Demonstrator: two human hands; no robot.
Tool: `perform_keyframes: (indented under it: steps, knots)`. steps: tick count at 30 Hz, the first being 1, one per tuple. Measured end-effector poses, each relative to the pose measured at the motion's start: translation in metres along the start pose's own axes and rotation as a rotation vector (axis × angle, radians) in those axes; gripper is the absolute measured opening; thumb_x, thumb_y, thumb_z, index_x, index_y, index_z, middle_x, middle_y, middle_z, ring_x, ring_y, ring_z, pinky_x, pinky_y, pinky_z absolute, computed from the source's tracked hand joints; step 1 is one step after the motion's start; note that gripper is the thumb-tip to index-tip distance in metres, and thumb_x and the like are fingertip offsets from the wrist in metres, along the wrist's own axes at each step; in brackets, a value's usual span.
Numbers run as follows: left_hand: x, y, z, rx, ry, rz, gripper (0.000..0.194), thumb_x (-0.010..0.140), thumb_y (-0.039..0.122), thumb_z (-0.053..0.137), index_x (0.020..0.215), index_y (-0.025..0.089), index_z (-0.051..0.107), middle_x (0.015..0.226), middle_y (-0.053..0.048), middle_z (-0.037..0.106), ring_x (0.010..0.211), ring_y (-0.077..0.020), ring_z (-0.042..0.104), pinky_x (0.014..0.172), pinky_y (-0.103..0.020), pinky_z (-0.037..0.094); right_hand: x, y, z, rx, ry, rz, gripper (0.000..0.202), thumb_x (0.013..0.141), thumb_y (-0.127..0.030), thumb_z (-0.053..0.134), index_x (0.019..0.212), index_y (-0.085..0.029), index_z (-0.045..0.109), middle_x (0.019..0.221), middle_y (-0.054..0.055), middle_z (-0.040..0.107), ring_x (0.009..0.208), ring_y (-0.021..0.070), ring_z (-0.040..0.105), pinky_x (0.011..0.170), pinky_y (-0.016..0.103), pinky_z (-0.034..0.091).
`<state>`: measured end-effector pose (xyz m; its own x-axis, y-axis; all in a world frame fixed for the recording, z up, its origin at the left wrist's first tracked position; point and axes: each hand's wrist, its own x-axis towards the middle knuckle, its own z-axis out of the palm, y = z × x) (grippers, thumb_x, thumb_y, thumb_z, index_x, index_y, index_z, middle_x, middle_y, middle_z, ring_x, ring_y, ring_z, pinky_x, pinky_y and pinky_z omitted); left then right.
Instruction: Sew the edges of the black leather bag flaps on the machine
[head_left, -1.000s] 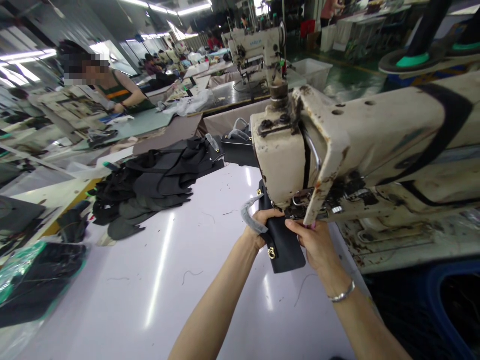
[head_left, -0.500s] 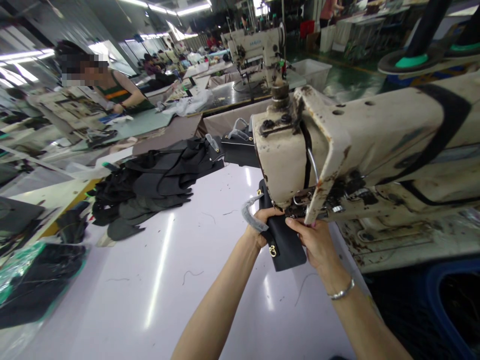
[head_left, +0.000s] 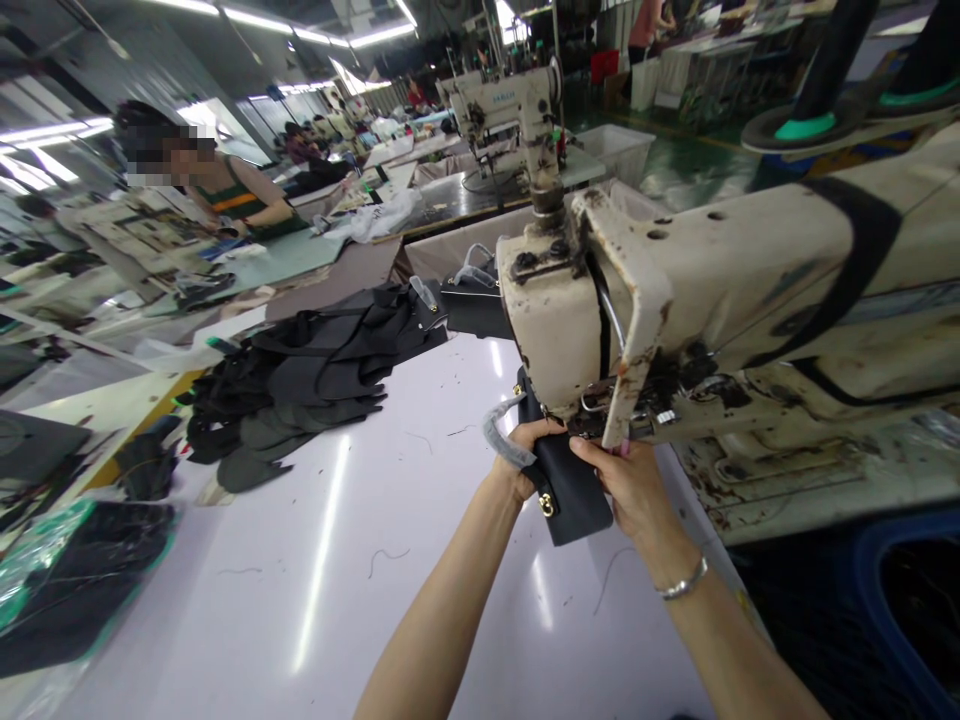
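A black leather piece with gold rings and a handle in clear wrap lies under the head of a worn cream sewing machine. My left hand grips its left side beside the handle, with the fingers partly hidden beneath the piece. On the right edge, close to the needle area, my right hand pinches the same piece, thumb on top. The needle itself is hidden behind the machine head.
A heap of black cut pieces lies left on the white table. More black pieces with wrapped handles sit behind the machine head. A plastic-wrapped bundle is far left. A person works at the back left.
The view has shifted slightly. Both hands and the black piece keep almost the same place at the machine. The person at the back left has moved their arms a little.
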<state>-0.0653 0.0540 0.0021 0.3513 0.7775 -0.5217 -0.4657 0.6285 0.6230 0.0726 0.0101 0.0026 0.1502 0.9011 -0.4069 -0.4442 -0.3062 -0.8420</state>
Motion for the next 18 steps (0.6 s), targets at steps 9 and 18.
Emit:
perform_keyframes:
  steps: [9,18]
  knots:
    - [-0.008,-0.017,-0.002,0.005,0.068,0.176,0.044,0.063,0.023,0.093,0.102,0.011,0.079,0.09,-0.012,0.08,0.076,-0.0259,0.077,0.081,-0.039,0.065,-0.016,-0.002,-0.028,-0.506,-0.07,-0.164,0.03,0.076,-0.048,0.079,0.075,-0.018,0.083,0.069,0.003,0.073,0.064,0.0197,0.063,0.059,0.029,0.044]
    - [-0.015,-0.06,0.036,-0.301,0.385,0.352,0.04,0.059,0.024,0.093,0.093,0.016,0.073,0.091,-0.007,0.077,0.074,-0.0202,0.074,0.081,-0.035,0.064,-0.006,-0.047,-0.049,-0.903,-0.272,-0.463,0.041,0.09,-0.044,0.064,0.06,-0.018,0.073,0.052,-0.002,0.052,0.054,0.0125,0.046,0.052,0.026,0.03]
